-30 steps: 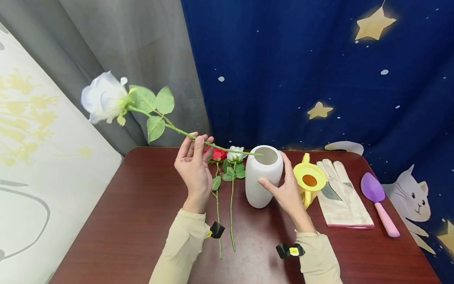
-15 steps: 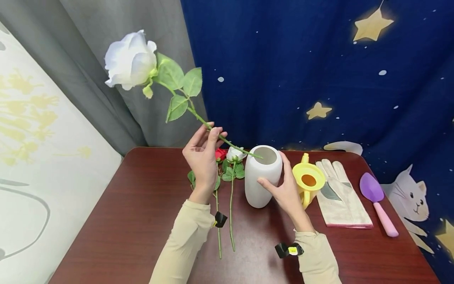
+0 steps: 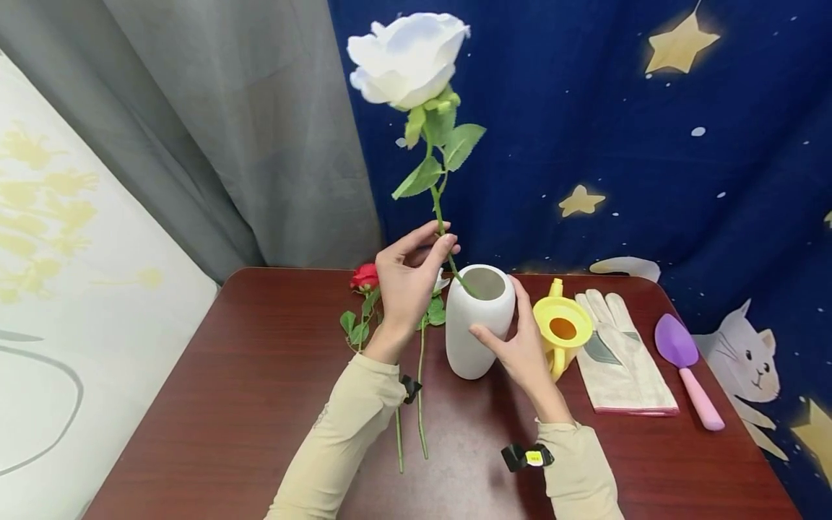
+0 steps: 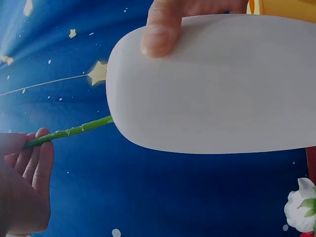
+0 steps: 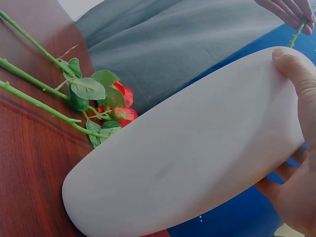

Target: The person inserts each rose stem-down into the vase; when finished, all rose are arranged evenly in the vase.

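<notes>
Between thumb and fingers my left hand [image 3: 409, 285] pinches the green stem of a white rose [image 3: 409, 61]. The rose stands nearly upright, tilted slightly left, its bloom high above the table. Its lower stem end is inside the mouth of a white vase [image 3: 473, 339]. My right hand [image 3: 523, 350] grips the vase's right side, thumb across the front. In the left wrist view the stem [image 4: 81, 128] runs from the fingers to the vase rim. The vase [image 5: 182, 153] stands on the table in the right wrist view.
Left of the vase lie red roses [image 5: 126, 114] and another white rose [image 4: 298, 210], partly hidden by my left arm in the head view. To the right are a yellow watering can [image 3: 562, 325], white gloves [image 3: 627, 368] and a purple trowel [image 3: 677, 341] with a pink handle.
My left hand has moved right and swung the white rose from leaning far left to nearly upright. The stem end now sits lower in the vase mouth. My right hand stays on the vase.
</notes>
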A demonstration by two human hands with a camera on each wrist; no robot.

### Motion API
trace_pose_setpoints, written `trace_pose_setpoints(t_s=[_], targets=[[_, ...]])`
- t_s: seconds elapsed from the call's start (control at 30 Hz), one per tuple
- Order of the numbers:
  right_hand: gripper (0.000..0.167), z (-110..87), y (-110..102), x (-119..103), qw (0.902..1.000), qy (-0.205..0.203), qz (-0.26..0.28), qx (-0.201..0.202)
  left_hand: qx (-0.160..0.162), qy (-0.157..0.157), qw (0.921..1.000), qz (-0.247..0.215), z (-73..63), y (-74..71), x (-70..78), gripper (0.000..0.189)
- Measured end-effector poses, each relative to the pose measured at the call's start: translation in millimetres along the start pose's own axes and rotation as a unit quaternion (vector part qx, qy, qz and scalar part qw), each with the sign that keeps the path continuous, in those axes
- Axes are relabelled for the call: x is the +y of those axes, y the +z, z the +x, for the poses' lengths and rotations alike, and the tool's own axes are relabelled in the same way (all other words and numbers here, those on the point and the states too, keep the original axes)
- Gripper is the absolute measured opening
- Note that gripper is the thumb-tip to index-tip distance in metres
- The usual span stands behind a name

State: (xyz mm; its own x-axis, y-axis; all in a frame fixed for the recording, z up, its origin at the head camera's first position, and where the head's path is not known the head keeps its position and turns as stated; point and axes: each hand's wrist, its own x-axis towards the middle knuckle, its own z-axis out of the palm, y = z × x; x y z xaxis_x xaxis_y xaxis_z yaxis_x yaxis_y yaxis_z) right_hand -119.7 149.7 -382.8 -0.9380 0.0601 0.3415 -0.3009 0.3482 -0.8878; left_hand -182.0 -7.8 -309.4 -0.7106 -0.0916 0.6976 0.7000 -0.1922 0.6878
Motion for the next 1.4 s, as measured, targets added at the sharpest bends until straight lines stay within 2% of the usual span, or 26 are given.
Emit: trace_pose_setpoints(t_s=[0.1, 0.2, 0.3, 0.37, 0.47, 0.63, 0.87, 1.0, 1.1, 1.2, 1.27, 1.3, 1.4], targets=[[0.086, 0.7, -1, 0, 1.0000, -0.004, 0.000, -0.002, -0.018, -0.008, 0.9996, 0.021, 1.4, 2.6, -1.3, 0.022], [0.085, 0.9, -1, 2, 1.0000, -0.006, 0.001, -0.003, -0.050, -0.026, 0.9973, 0.047, 1.4, 4.8, -4.5, 0.023], [0.085, 0.6, -1, 3, 1.0000, -0.002, 0.000, -0.005, -0.081, -0.039, 0.9914, 0.096, -0.5, 6.8, -7.1, 0.022], [0.086, 0.5, -1, 3, 1.0000, -0.001, 0.000, -0.008, -0.096, -0.037, 0.9856, 0.134, -1.4, 8.0, -8.9, 0.019], [0.086, 0.3, -1, 4, 0.9999, 0.000, 0.001, -0.011, -0.112, -0.029, 0.9740, 0.194, -1.5, 9.5, -10.6, 0.016], [0.087, 0.2, -2, 5, 1.0000, -0.001, 0.003, -0.009, -0.153, -0.024, 0.9506, 0.269, -0.7, 11.8, -12.3, 0.015], [0.090, 5.5, 1, 33, 1.0000, 0.004, -0.005, -0.007, -0.184, -0.024, 0.9263, 0.328, -4.7, 13.7, -19.4, 0.012], [0.091, 6.5, 2, 42, 1.0000, 0.001, -0.008, -0.002, -0.212, -0.033, 0.9065, 0.364, -8.8, 14.5, -23.6, 0.011], [0.090, 6.5, 3, 43, 1.0000, -0.002, -0.009, -0.001, -0.229, -0.048, 0.8898, 0.392, -11.8, 14.8, -24.1, 0.010], [0.090, 6.3, 2, 42, 0.9999, -0.001, -0.012, -0.002, -0.237, -0.056, 0.8766, 0.415, -13.8, 15.4, -23.8, 0.010], [0.091, 5.3, 1, 32, 0.9999, 0.002, -0.012, -0.004, -0.236, -0.058, 0.8740, 0.421, -14.7, 15.7, -23.2, 0.013], [0.090, 4.5, 1, 26, 0.9999, 0.002, -0.011, -0.002, -0.232, -0.057, 0.8770, 0.417, -14.7, 15.8, -23.0, 0.016], [0.087, 2.0, 0, 8, 0.9998, 0.006, -0.017, 0.005, -0.214, -0.060, 0.8975, 0.381, -13.4, 14.6, -21.1, 0.024]])
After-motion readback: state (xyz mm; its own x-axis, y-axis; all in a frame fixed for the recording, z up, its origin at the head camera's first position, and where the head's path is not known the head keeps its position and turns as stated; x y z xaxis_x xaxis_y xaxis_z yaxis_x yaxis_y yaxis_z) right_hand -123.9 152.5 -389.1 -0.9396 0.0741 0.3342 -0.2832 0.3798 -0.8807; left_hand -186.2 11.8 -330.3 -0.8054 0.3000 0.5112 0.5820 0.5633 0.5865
